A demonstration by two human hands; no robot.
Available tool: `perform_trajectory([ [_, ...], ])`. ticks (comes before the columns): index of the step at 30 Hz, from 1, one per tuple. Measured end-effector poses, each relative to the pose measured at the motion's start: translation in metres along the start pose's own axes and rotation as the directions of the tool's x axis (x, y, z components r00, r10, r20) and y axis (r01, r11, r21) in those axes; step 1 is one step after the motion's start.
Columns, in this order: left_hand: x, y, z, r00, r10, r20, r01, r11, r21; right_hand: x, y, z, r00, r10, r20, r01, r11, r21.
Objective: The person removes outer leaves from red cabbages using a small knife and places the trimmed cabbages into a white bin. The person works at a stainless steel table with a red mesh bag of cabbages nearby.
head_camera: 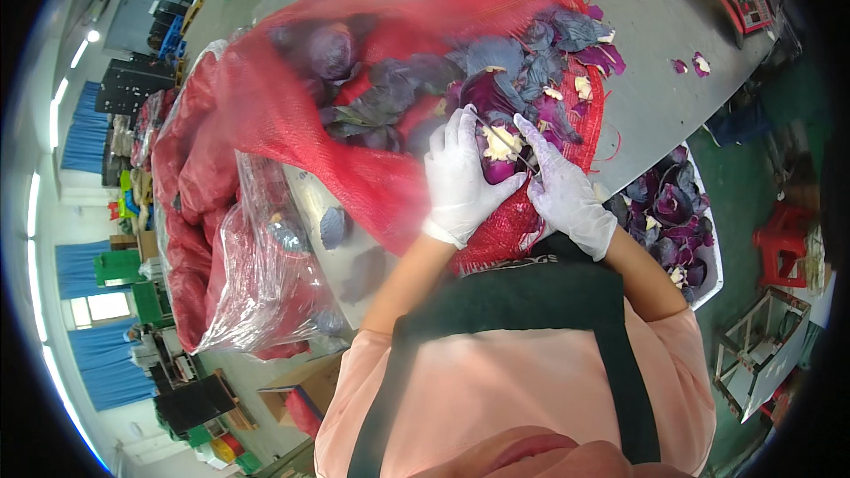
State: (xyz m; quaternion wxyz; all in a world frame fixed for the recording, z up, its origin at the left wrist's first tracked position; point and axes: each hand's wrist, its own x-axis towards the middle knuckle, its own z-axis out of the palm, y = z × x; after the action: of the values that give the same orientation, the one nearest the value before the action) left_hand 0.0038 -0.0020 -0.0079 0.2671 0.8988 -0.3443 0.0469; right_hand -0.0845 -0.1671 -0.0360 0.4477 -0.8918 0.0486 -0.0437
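A red cabbage [498,171] lies on the red mesh sack with its pale cut stem end facing up. My left hand [458,176], in a white glove, is shut on the cabbage's left side. A thin knife [523,159] slants across the stem end. My right hand [568,192], also gloved, grips the knife at the cabbage's right side; its handle is hidden by the fingers. Loose dark outer leaves [495,56] are heaped just beyond both hands. Inside the open red mesh sack [412,6], more cabbages [332,53] show.
Under the sack is a metal table [664,79] with leaf scraps on it. A white bin [712,272] full of trimmed leaves stands at the right, below the table edge. Filled red sacks [192,179] in clear film are stacked left. A red scale [747,10] sits far right.
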Motion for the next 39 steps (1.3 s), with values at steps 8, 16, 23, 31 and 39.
perform_trajectory([
  [8, 0.005, 0.004, 0.023, 0.998, 0.011, -0.069, -0.015, 0.998, -0.060, 0.029, 0.005, 0.004, 0.993, 0.109, -0.047, -0.109, 0.994, -0.001],
  [16, -0.013, -0.012, 0.011, 0.998, 0.022, -0.066, -0.036, 0.974, -0.222, 0.062, 0.030, -0.024, 0.879, 0.341, 0.334, -0.477, 0.658, 0.583],
  [23, -0.041, -0.056, -0.009, 0.965, -0.262, 0.014, 0.200, 0.698, -0.688, 0.077, 0.042, -0.068, 0.915, 0.403, 0.020, -0.321, 0.698, 0.640],
  [31, -0.042, -0.051, -0.007, 0.985, -0.161, 0.061, 0.157, 0.693, -0.704, 0.056, -0.039, -0.009, 0.994, 0.031, 0.104, -0.047, 0.987, 0.156],
  [39, -0.024, -0.048, -0.001, 1.000, 0.009, -0.005, -0.011, 0.867, -0.498, 0.057, -0.009, -0.011, 0.984, -0.041, 0.171, 0.047, 0.998, -0.030],
])
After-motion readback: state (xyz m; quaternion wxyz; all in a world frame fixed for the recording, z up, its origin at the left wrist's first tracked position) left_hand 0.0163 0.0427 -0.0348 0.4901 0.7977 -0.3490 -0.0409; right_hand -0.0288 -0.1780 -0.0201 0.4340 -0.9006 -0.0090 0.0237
